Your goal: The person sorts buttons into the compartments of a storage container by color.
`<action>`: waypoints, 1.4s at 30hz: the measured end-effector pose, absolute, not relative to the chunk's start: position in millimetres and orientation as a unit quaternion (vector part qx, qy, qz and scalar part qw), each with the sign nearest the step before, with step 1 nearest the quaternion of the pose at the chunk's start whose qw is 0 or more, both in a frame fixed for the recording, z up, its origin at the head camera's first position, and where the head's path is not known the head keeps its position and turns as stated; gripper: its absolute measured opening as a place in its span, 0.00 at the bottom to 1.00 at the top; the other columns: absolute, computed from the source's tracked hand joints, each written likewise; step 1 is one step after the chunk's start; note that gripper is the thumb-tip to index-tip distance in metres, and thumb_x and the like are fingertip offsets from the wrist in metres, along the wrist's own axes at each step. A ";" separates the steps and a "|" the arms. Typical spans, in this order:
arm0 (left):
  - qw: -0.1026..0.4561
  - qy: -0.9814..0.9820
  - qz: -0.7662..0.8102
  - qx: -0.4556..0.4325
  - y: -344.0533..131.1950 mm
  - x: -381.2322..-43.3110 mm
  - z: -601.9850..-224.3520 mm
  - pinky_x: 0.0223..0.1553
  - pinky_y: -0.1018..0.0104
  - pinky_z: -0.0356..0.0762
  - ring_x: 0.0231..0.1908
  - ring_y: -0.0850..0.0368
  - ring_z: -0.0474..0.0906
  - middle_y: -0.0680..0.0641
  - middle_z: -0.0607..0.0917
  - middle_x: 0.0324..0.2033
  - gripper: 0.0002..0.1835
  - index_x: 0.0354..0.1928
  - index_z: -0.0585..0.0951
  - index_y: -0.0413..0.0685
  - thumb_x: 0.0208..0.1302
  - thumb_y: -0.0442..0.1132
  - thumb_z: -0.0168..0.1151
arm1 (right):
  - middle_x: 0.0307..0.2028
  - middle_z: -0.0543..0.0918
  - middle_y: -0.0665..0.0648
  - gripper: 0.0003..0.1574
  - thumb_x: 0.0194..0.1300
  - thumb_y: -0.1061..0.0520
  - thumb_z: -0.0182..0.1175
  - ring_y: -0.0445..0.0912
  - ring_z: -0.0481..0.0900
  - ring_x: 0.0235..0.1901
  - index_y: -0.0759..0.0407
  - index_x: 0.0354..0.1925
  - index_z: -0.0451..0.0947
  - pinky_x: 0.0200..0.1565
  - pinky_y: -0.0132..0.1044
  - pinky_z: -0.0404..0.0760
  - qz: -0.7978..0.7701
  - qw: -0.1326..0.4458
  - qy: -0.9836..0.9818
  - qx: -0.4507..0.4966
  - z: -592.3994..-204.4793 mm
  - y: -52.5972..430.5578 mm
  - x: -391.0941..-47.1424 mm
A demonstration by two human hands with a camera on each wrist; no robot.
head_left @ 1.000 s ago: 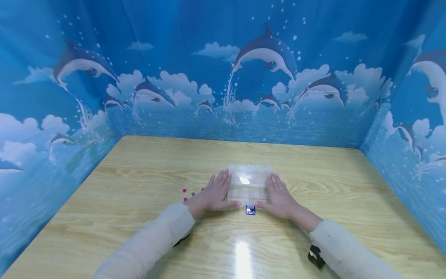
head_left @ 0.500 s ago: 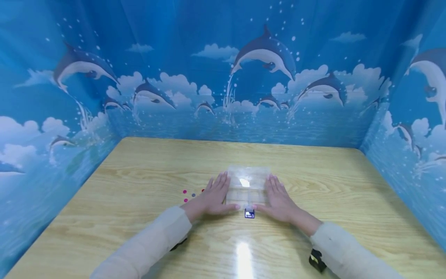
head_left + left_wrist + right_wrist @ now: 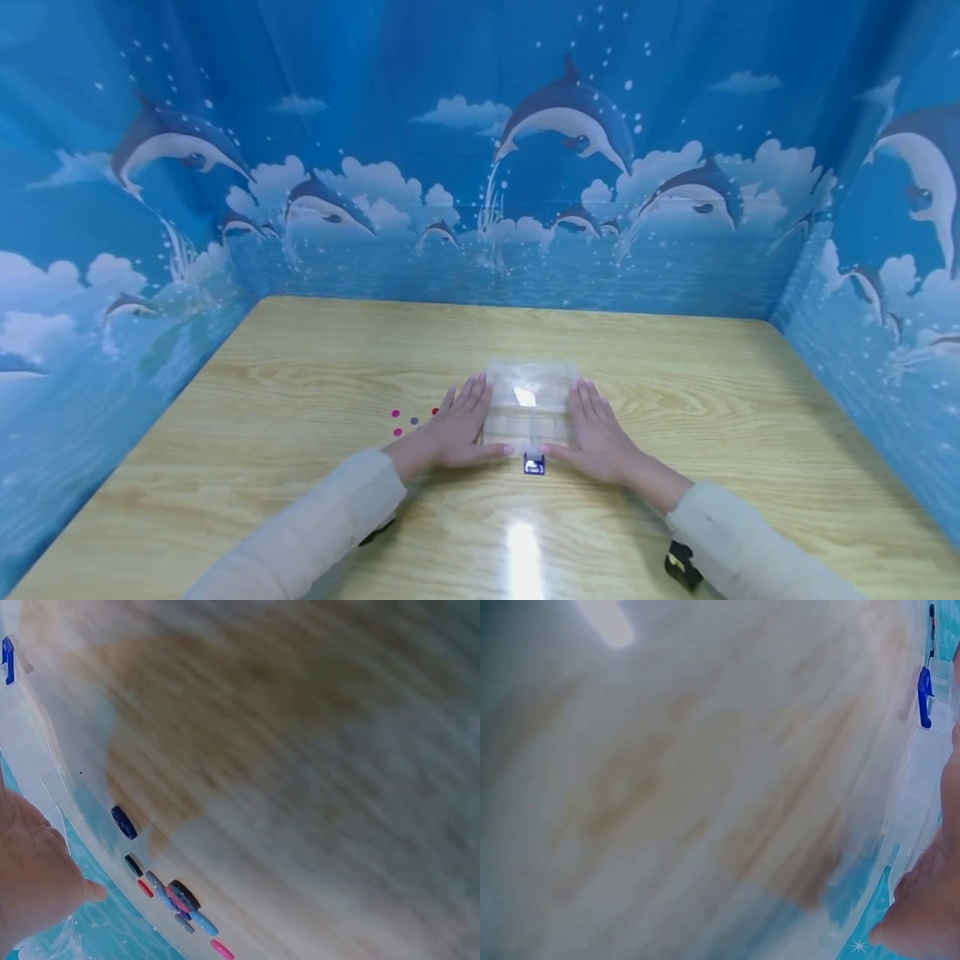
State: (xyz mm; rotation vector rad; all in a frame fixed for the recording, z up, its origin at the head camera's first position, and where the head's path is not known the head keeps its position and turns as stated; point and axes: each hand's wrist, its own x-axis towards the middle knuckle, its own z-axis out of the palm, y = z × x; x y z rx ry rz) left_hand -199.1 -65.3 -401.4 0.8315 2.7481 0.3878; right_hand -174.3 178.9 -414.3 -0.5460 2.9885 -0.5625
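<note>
Rectangular clear plastic box [image 3: 551, 383] sits mid-tabletop [image 3: 442, 542], small blue plastic clasp [image 3: 534, 464] at its 6 o'clock. Left hand [image 3: 461, 432] at 8, right hand [image 3: 598, 437] at 4: fingers straight along the sides, neither clenched. Small round multicoloured discs [image 3: 181, 895] past left hand, 9 o'clock. Step looks like squaring the box; next move calls for even side pressure.

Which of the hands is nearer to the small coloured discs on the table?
Left. The left hand is close beside the discs; the right hand is farther off, across the clear box.

Wood-grain table [image 3: 697, 392], transparent box [image 3: 532, 412], coloured discs [image 3: 184, 895]
</note>
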 end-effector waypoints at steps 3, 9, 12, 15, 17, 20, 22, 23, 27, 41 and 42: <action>0.120 0.940 0.140 0.285 -66.7 -197.6 -401.5 0.70 0.46 0.34 0.72 0.43 0.32 0.39 0.36 0.72 0.52 0.71 0.40 0.38 0.60 0.69 0.44 | 0.70 0.38 0.73 0.63 0.60 0.30 0.50 0.66 0.36 0.70 0.74 0.68 0.38 0.69 0.57 0.41 -0.181 0.025 0.967 -0.179 -413.6 177.8 -172.7; 0.117 0.941 0.136 0.288 -68.4 -194.9 -402.4 0.70 0.46 0.35 0.72 0.43 0.33 0.38 0.37 0.72 0.53 0.71 0.41 0.37 0.60 0.70 0.44 | 0.70 0.39 0.73 0.63 0.60 0.30 0.51 0.66 0.37 0.70 0.75 0.68 0.39 0.69 0.57 0.43 -0.181 0.025 0.966 -0.180 -412.0 176.2 -169.4; 0.114 0.941 0.128 0.292 -69.0 -194.4 -403.5 0.70 0.46 0.36 0.72 0.43 0.33 0.39 0.36 0.72 0.53 0.71 0.41 0.38 0.60 0.71 0.43 | 0.70 0.39 0.74 0.63 0.60 0.31 0.51 0.66 0.38 0.70 0.75 0.68 0.39 0.68 0.58 0.43 -0.180 0.025 0.966 -0.182 -411.2 176.0 -167.7; 0.115 0.941 0.123 0.294 -69.4 -193.9 -404.3 0.70 0.46 0.36 0.72 0.43 0.33 0.39 0.36 0.72 0.53 0.71 0.41 0.38 0.60 0.70 0.42 | 0.70 0.40 0.74 0.63 0.60 0.31 0.52 0.67 0.39 0.70 0.75 0.68 0.40 0.68 0.59 0.44 -0.172 0.020 0.967 -0.187 -411.2 176.9 -166.5; 0.115 0.940 0.121 0.297 -69.7 -193.3 -404.2 0.70 0.46 0.37 0.72 0.43 0.33 0.38 0.36 0.71 0.52 0.71 0.41 0.37 0.61 0.70 0.42 | 0.70 0.40 0.74 0.63 0.59 0.30 0.52 0.67 0.39 0.70 0.75 0.68 0.41 0.68 0.59 0.44 -0.170 0.019 0.967 -0.189 -410.8 177.8 -165.9; 0.115 0.940 0.115 0.300 -70.2 -192.5 -403.6 0.70 0.47 0.37 0.72 0.43 0.33 0.38 0.36 0.71 0.52 0.71 0.41 0.37 0.61 0.70 0.42 | 0.70 0.40 0.74 0.63 0.59 0.30 0.52 0.66 0.40 0.70 0.75 0.68 0.41 0.68 0.59 0.44 -0.169 0.018 0.966 -0.194 -409.6 178.6 -166.6; 0.113 0.940 0.115 0.302 -70.5 -192.2 -403.0 0.70 0.47 0.38 0.72 0.42 0.33 0.37 0.37 0.71 0.52 0.71 0.41 0.36 0.61 0.69 0.42 | 0.70 0.39 0.73 0.64 0.58 0.29 0.53 0.66 0.39 0.70 0.74 0.68 0.41 0.68 0.58 0.44 -0.170 0.019 0.965 -0.197 -408.5 178.7 -167.9; 0.113 0.940 0.116 0.301 -70.6 -191.8 -402.6 0.70 0.47 0.37 0.72 0.42 0.33 0.37 0.37 0.71 0.52 0.71 0.41 0.36 0.62 0.69 0.43 | 0.70 0.39 0.73 0.64 0.58 0.29 0.53 0.66 0.39 0.70 0.74 0.68 0.41 0.68 0.58 0.44 -0.168 0.018 0.965 -0.199 -408.0 178.7 -168.8; 0.119 0.939 0.120 0.299 -71.1 -190.2 -400.6 0.70 0.47 0.36 0.72 0.43 0.33 0.38 0.37 0.71 0.51 0.71 0.41 0.36 0.62 0.68 0.43 | 0.70 0.39 0.72 0.65 0.57 0.28 0.53 0.65 0.39 0.70 0.74 0.68 0.41 0.68 0.57 0.44 -0.159 0.016 0.965 -0.208 -406.1 178.5 -171.8; 0.112 0.940 0.113 0.302 -72.5 -188.2 -400.3 0.70 0.47 0.38 0.72 0.43 0.33 0.38 0.38 0.71 0.52 0.71 0.42 0.36 0.61 0.69 0.42 | 0.70 0.40 0.74 0.67 0.55 0.28 0.54 0.66 0.38 0.70 0.76 0.68 0.42 0.69 0.58 0.42 -0.144 0.025 0.967 -0.209 -407.5 181.2 -173.7; 0.111 0.940 0.115 0.303 -72.7 -188.2 -400.3 0.70 0.47 0.38 0.72 0.43 0.33 0.37 0.38 0.71 0.52 0.71 0.42 0.36 0.61 0.69 0.42 | 0.70 0.40 0.74 0.67 0.55 0.28 0.55 0.66 0.38 0.70 0.76 0.68 0.42 0.68 0.58 0.42 -0.143 0.024 0.967 -0.210 -408.3 181.6 -174.0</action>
